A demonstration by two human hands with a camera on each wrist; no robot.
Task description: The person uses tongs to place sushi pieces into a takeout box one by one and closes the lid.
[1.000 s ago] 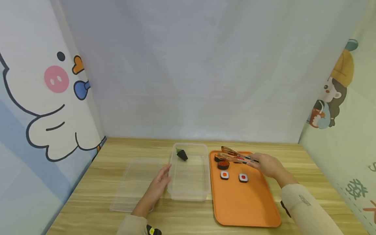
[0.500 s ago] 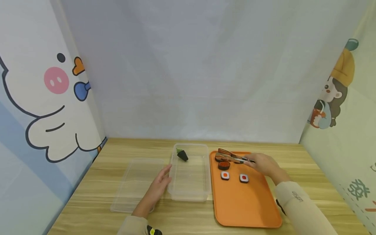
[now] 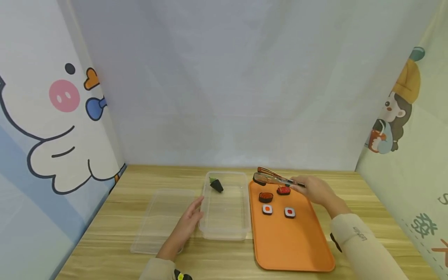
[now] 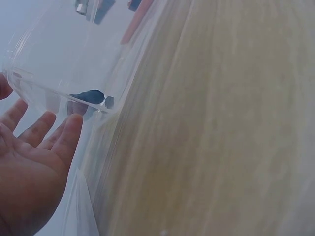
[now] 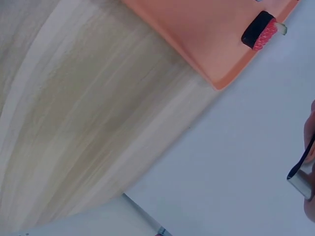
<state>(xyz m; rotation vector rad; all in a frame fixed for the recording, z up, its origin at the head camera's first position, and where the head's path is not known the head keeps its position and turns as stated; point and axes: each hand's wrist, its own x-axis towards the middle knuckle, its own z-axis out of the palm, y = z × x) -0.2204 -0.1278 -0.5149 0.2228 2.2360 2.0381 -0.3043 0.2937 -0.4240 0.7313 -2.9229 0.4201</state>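
My right hand (image 3: 316, 190) grips a pair of tongs (image 3: 280, 181). Between the tongs' tips is a dark-sided toy sushi piece (image 3: 258, 182), over the far left corner of the orange tray (image 3: 294, 245); the tips partly cover it. On the tray sit an orange-topped roe sushi (image 3: 266, 197), a red-topped one (image 3: 283, 191) and two square white rolls, one with an orange centre (image 3: 267, 209), one with a red (image 3: 289, 212). My left hand (image 3: 189, 221) has its fingers extended against the left side of a clear plastic box (image 3: 225, 233). A black cone-shaped hand roll (image 3: 217, 186) lies inside it.
A clear flat lid (image 3: 164, 217) lies on the wood-patterned table (image 3: 122, 210) left of the box, partly under my left forearm. A pale curtain (image 3: 224, 97) hangs behind the table, with printed cloth panels at both sides.
The tongs have closed on the dark-sided sushi and moved it up and slightly left, uncovering the red-topped piece. My left hand stays at the box.
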